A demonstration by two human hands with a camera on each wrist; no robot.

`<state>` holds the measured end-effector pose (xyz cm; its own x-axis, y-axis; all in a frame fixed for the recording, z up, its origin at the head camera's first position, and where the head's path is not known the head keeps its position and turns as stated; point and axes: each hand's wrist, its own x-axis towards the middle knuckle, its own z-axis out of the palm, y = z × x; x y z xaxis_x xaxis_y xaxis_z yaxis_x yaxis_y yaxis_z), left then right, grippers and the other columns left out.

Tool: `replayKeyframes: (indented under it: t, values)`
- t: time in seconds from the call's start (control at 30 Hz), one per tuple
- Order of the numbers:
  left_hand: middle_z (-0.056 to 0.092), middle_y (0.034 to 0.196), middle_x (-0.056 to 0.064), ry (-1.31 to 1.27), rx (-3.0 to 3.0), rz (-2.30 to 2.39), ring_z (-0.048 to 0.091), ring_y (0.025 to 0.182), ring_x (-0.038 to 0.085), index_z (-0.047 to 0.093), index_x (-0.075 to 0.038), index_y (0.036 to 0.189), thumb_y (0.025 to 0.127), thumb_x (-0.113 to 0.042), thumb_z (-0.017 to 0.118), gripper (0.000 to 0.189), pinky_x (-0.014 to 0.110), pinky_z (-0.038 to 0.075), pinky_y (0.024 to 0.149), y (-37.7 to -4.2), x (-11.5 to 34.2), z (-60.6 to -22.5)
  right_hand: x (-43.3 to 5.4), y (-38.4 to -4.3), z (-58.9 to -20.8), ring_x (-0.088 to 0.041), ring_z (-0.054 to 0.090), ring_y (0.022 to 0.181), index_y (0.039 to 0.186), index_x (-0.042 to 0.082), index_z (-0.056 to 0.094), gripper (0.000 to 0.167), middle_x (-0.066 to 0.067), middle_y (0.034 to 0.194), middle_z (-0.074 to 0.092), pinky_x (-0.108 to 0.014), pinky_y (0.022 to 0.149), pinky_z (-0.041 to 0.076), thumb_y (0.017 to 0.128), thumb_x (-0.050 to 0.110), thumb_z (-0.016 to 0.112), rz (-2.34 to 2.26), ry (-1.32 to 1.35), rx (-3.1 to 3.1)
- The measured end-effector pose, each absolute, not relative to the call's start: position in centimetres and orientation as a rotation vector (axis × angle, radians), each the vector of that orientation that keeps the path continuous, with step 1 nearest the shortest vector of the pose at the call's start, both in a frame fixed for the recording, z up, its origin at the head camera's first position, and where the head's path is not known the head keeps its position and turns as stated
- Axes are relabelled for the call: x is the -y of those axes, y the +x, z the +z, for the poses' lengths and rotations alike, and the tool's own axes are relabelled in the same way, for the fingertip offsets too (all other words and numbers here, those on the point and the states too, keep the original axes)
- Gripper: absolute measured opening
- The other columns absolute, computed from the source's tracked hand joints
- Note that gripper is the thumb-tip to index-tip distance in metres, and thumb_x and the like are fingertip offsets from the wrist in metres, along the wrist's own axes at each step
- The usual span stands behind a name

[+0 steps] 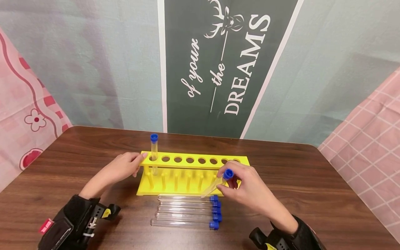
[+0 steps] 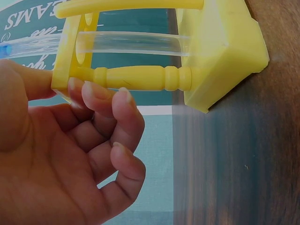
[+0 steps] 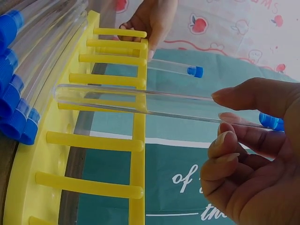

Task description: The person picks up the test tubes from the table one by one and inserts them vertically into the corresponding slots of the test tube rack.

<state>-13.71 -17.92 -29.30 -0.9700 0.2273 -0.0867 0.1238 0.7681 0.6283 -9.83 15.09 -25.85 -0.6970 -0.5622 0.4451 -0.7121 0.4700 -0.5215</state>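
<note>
A yellow test tube rack [image 1: 193, 166] stands on the table, with a row of holes along its top bar and pegs below. One clear test tube [image 1: 154, 149] with a blue cap is upright in the leftmost hole. My left hand [image 1: 123, 168] grips the rack's left end, thumb on the top bar and fingers below it. In my right hand [image 1: 247, 180] a second capped test tube [image 3: 178, 105] is pinched near its blue cap. That tube slants in front of the rack, its rounded end down and to the left.
Several capped test tubes [image 1: 184, 211] lie side by side in front of the rack, blue caps to the right. The brown wooden table [image 1: 281, 166] reaches back to a printed curtain [image 1: 125, 69]. Black straps with cameras [image 1: 75, 218] sit on both wrists.
</note>
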Motion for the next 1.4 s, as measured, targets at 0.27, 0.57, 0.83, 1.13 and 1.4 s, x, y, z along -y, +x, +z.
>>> replayKeyframes:
  t: [0.27,0.57,0.83,1.13,1.4]
  values:
    - [0.045,0.057,0.003,0.300,-2.806,0.984,0.035,0.051,0.017,0.049,-0.004,0.072,0.099,-0.039,0.034,0.047,0.029,0.030,0.051,-13.7,18.1,-29.4,-14.9,-9.8,-26.0,-0.005,0.045,0.057,0.085,0.008,0.058,0.023,0.003,0.073,0.049,-0.022,0.048,0.041,0.072,-0.002,0.073,1.057,1.121,2.433]
    - [0.044,0.057,0.003,0.303,-2.810,0.991,0.036,0.051,0.017,0.049,-0.004,0.071,0.099,-0.040,0.034,0.047,0.029,0.031,0.051,-13.6,18.2,-29.6,-14.9,-9.5,-25.9,-0.005,0.046,0.060,0.088,0.009,0.059,0.021,0.007,0.076,0.050,-0.021,0.051,0.043,0.074,0.000,0.072,1.057,1.119,2.435]
    - [0.045,0.057,0.004,0.302,-2.807,0.999,0.036,0.051,0.017,0.049,-0.004,0.072,0.099,-0.039,0.035,0.047,0.029,0.031,0.051,-13.6,18.4,-29.8,-14.8,-9.2,-26.0,-0.005,0.050,0.062,0.090,0.008,0.059,0.018,0.008,0.077,0.056,-0.022,0.053,0.046,0.078,0.001,0.070,1.102,1.092,2.481]
    - [0.046,0.058,0.005,0.286,-2.806,1.000,0.036,0.052,0.018,0.050,-0.004,0.072,0.098,-0.040,0.035,0.047,0.029,0.030,0.051,-13.4,18.4,-30.0,-14.6,-9.0,-26.3,-0.005,0.050,0.061,0.092,0.006,0.057,0.019,0.007,0.076,0.054,-0.022,0.052,0.045,0.079,-0.001,0.068,1.115,1.120,2.430]
    - [0.044,0.057,0.003,0.307,-2.820,0.997,0.037,0.052,0.018,0.049,-0.005,0.070,0.099,-0.039,0.035,0.046,0.029,0.031,0.051,-13.3,18.4,-30.1,-14.5,-8.8,-26.5,-0.005,0.051,0.061,0.093,0.005,0.057,0.018,0.006,0.076,0.054,-0.022,0.051,0.045,0.080,-0.003,0.066,1.138,1.127,2.406]
